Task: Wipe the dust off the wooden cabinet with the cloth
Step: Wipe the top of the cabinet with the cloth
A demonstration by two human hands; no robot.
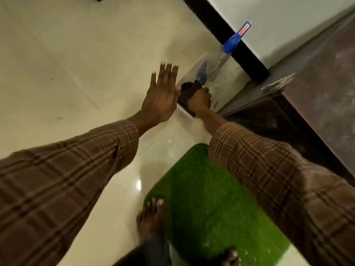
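Observation:
A dark checked cloth (pixel 189 92) is bunched in my right hand (pixel 200 100), which grips it low down inside a clear plastic bin (pixel 221 89) on the floor. My left hand (pixel 163 93) hovers just left of the cloth with its fingers straight and spread, holding nothing. The dark wooden cabinet (pixel 322 96) stands at the right, its top streaked with pale dust, and my right arm reaches down past its front corner.
A spray bottle with a blue trigger head (pixel 233 42) stands in the bin by the black skirting. A green grass-like mat (pixel 213 200) lies on the pale tiled floor (pixel 67 73), with my bare feet at its edge.

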